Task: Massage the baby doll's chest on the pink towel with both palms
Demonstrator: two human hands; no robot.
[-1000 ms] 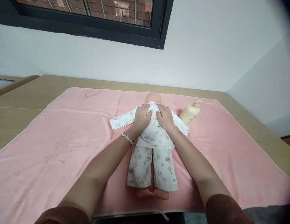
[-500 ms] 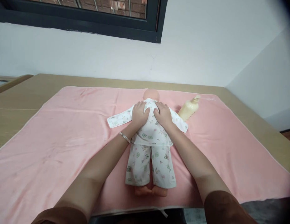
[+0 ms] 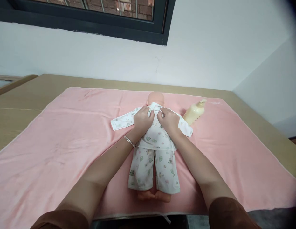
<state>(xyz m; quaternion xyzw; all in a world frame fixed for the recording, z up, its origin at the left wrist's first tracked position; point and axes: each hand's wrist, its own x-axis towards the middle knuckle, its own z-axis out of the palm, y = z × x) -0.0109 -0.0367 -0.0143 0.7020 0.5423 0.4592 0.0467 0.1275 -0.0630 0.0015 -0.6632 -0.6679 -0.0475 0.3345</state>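
Observation:
A baby doll (image 3: 155, 98) lies stretched out with its head away from me and its bare feet towards me; no facial features show. It wears a white patterned pajama top (image 3: 157, 136) and matching pajama pants (image 3: 143, 168). At the left shoulder area of the top, my left hand (image 3: 143, 119) has its fingers curled into the cloth. My right hand (image 3: 168, 120) grips the cloth the same way on the other side, thumbs facing each other. Between them the fabric is drawn into a fold below the neck. The doll's sleeves spread out to both sides.
Under the doll a pink blanket (image 3: 73, 152) covers most of the wooden table (image 3: 24, 98). A cream pump bottle (image 3: 195, 113) lies tilted beside the right sleeve. Behind the table are a white wall and a dark-framed window (image 3: 138, 30).
Both hands lay flatter on the doll's upper back; now their fingers are curled and gather the top's cloth. The view has shifted slightly.

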